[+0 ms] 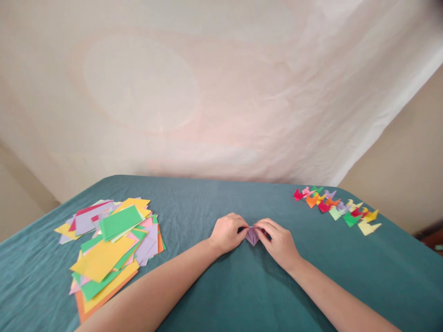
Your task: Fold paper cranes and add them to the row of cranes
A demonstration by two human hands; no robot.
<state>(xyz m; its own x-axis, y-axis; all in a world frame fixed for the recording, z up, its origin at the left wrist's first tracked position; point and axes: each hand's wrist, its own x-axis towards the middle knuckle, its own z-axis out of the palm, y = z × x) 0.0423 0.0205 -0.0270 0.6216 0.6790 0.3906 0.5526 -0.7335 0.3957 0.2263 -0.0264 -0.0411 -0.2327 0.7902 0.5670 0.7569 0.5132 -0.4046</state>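
Pale, rumpled cloth [224,92] hung across the upper half of the frame, with a plain beige wall [411,147] showing past its right edge. Below it, a table [194,198] under a dark teal cover filled most of the lower half. At the lower left lay a loose pile of coloured paper [104,258], yellow, green, lilac, pink and orange sheets overlapping at odd angles. To the right of centre, near the table's far right edge, small folded paper birds [335,212] stood close together in slanting rows. Between these groups, low in the middle of the frame, the left hand [226,233] and the right hand [280,244] met, each with thumb and fingertips pinched on one side of a small folded lilac paper [252,236], its point towards the bottom of the frame; whether it touched the table could not be told. Such thin paper seemed likely to tear or crease off line if the two pinches pulled unevenly or pressed too hard. Sheets could have slid if the left forearm [166,281], close beside the pile, had brushed it, and a wide outward swing of the right arm might have toppled the birds. No brand, label or writing could be read anywhere.
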